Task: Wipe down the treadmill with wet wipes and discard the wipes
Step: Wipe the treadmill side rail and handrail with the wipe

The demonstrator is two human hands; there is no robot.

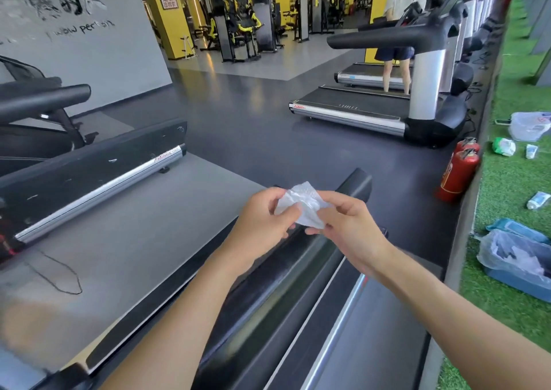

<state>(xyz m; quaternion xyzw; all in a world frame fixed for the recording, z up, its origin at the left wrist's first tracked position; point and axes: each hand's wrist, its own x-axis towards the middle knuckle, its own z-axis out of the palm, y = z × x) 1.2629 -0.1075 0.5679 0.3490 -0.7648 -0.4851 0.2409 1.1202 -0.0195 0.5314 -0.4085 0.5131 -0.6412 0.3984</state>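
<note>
head view; worn at head height; faces forward and down; close above treadmill (268, 300)

The wipe (301, 203) you hold is white with a dimpled pattern. Below it, your treadmill (286, 282) is black with a silver strip. Right of the treadmill you see red fire extinguishers (457, 171), green turf (507, 186) and a blue bin (518, 283); far beyond the treadmill, the pillars (174, 34) are yellow.

The thin white wet wipe (299, 204) looks like soft, dimpled, half-translucent cloth. Below it the long black treadmill side rail (268, 285) is smooth, glossy plastic, edged with a brushed silver metal strip (344, 315). Right of the rail, green artificial turf (507, 186) is rough.
</note>
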